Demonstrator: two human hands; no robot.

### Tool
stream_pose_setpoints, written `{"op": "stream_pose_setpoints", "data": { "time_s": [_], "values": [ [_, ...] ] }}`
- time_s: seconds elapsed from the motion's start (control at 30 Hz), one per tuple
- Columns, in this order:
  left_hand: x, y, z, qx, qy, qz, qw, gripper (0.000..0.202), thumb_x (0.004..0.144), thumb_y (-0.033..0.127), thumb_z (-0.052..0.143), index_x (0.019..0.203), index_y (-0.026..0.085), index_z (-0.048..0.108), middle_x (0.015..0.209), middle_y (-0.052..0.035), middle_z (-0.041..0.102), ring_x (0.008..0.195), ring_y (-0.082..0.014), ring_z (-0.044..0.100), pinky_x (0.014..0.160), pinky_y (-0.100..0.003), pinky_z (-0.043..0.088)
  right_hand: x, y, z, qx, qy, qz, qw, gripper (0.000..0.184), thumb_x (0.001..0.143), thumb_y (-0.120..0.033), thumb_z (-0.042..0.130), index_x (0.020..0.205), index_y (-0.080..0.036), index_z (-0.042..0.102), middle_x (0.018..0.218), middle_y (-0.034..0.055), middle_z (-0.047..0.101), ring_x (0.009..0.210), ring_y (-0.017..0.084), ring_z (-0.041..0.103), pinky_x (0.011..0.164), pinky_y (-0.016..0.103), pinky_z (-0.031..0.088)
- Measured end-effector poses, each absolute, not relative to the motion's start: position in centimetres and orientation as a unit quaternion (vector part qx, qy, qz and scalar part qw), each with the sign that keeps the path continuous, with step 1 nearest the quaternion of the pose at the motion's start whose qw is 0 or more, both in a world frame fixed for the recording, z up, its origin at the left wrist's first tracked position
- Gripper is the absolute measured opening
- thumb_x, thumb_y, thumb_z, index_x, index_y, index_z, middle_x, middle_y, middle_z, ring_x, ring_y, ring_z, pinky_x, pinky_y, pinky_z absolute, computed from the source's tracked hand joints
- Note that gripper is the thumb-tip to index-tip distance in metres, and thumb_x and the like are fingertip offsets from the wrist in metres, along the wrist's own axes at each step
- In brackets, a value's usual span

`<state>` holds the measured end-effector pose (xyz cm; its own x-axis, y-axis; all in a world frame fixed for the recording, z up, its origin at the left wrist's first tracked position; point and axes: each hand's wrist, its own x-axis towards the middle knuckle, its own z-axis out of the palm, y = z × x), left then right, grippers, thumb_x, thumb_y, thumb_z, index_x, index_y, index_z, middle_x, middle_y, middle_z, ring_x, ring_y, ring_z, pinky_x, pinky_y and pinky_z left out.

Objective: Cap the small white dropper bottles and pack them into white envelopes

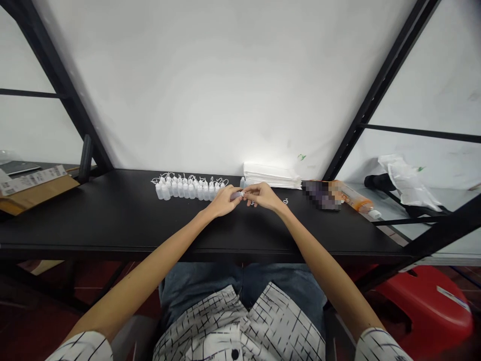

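My left hand (222,201) and my right hand (263,195) meet over the black table (112,215), both closed on one small white squeeze bottle (237,195) held sideways between them. My right fingers pinch at its cap end. Just behind and left of my hands stands a row of several small white bottles (188,188) with thin tethered caps. A few tiny white parts (285,201) lie on the table right of my right hand.
A stack of white sheets (271,175) lies against the white wall. An orange-labelled tube (353,198) lies at the right. A cardboard box (33,188) sits far left, a red stool (424,306) lower right. Black frame bars slant on both sides.
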<state>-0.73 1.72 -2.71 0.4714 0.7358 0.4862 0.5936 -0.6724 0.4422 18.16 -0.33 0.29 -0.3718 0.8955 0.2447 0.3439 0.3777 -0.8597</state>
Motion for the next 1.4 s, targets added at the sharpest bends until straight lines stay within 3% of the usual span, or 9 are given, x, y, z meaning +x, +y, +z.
{"op": "stream_pose_setpoints", "data": {
  "time_s": [0.33, 0.5, 0.6, 0.77, 0.93, 1.07, 1.2, 1.4],
  "values": [
    [-0.8, 1.8, -2.7, 0.855, 0.375, 0.344, 0.1, 0.036, 0.083, 0.027, 0.056, 0.115, 0.015, 0.066, 0.088, -0.0055, 0.061, 0.077, -0.0193, 0.058, 0.077, -0.034, 0.047, 18.5, -0.1, 0.3, -0.415, -0.728, 0.379, 0.392, 0.016, 0.077, -0.024, 0.07, 0.085, -0.011, 0.071, 0.071, 0.0052, 0.068, 0.055, 0.012, 0.064, 0.043, 0.018, 0.047],
    [-0.7, 1.3, -2.1, 0.84, 0.375, 0.37, 0.13, 0.023, 0.079, 0.023, 0.056, 0.099, 0.016, 0.064, 0.086, -0.0034, 0.063, 0.07, -0.0161, 0.055, 0.067, -0.029, 0.044, 18.5, 0.0, 0.4, -0.406, -0.718, 0.39, 0.409, 0.016, 0.075, -0.025, 0.071, 0.084, -0.011, 0.071, 0.07, 0.005, 0.068, 0.055, 0.013, 0.065, 0.042, 0.018, 0.047],
    [-0.6, 0.9, -1.6, 0.83, 0.385, 0.373, 0.156, 0.017, 0.08, 0.029, 0.057, 0.09, 0.017, 0.063, 0.077, -0.0013, 0.063, 0.065, -0.0153, 0.053, 0.063, -0.028, 0.041, 18.5, 0.2, 0.3, -0.398, -0.713, 0.403, 0.413, 0.016, 0.075, -0.026, 0.072, 0.082, -0.011, 0.071, 0.07, 0.005, 0.068, 0.056, 0.013, 0.065, 0.042, 0.018, 0.047],
    [-0.6, 0.7, -1.3, 0.827, 0.382, 0.361, 0.199, 0.027, 0.082, 0.04, 0.055, 0.086, 0.016, 0.065, 0.077, -0.0026, 0.064, 0.067, -0.0156, 0.052, 0.062, -0.028, 0.038, 18.6, 0.1, 0.3, -0.387, -0.717, 0.408, 0.412, 0.025, 0.073, -0.032, 0.075, 0.084, -0.011, 0.071, 0.066, 0.0048, 0.068, 0.056, 0.015, 0.066, 0.043, 0.02, 0.049],
    [-0.9, 0.3, -1.0, 0.825, 0.366, 0.338, 0.266, 0.041, 0.089, 0.052, 0.046, 0.076, 0.016, 0.061, 0.058, 0.0022, 0.049, 0.056, -0.013, 0.046, 0.055, -0.026, 0.034, 18.5, -0.5, 0.8, -0.375, -0.718, 0.422, 0.407, 0.034, 0.072, -0.04, 0.075, 0.088, -0.01, 0.072, 0.068, 0.0057, 0.069, 0.059, 0.016, 0.067, 0.047, 0.023, 0.053],
    [-1.0, 0.1, -0.9, 0.819, 0.35, 0.335, 0.308, 0.043, 0.091, 0.053, 0.044, 0.075, 0.016, 0.058, 0.054, 0.0043, 0.044, 0.051, -0.0114, 0.042, 0.052, -0.025, 0.031, 18.5, -0.6, 1.0, -0.373, -0.719, 0.428, 0.401, 0.032, 0.073, -0.04, 0.074, 0.085, -0.01, 0.071, 0.074, 0.0076, 0.071, 0.06, 0.016, 0.068, 0.047, 0.022, 0.053],
    [-0.9, 0.4, -1.1, 0.83, 0.361, 0.33, 0.27, 0.04, 0.089, 0.052, 0.047, 0.078, 0.016, 0.06, 0.057, 0.0029, 0.048, 0.055, -0.0128, 0.044, 0.054, -0.025, 0.033, 18.7, -0.4, 0.8, -0.376, -0.718, 0.428, 0.4, 0.031, 0.072, -0.038, 0.075, 0.085, -0.01, 0.07, 0.068, 0.0062, 0.069, 0.058, 0.016, 0.067, 0.047, 0.022, 0.052],
    [-1.1, 1.3, -1.6, 0.848, 0.364, 0.349, 0.163, 0.031, 0.086, 0.044, 0.054, 0.088, 0.017, 0.07, 0.079, -0.0026, 0.063, 0.069, -0.0157, 0.052, 0.064, -0.028, 0.038, 18.7, -0.1, 0.4, -0.362, -0.716, 0.447, 0.396, 0.035, 0.073, -0.041, 0.076, 0.088, -0.011, 0.068, 0.073, 0.0069, 0.07, 0.057, 0.015, 0.067, 0.045, 0.022, 0.053]
  ]
}}
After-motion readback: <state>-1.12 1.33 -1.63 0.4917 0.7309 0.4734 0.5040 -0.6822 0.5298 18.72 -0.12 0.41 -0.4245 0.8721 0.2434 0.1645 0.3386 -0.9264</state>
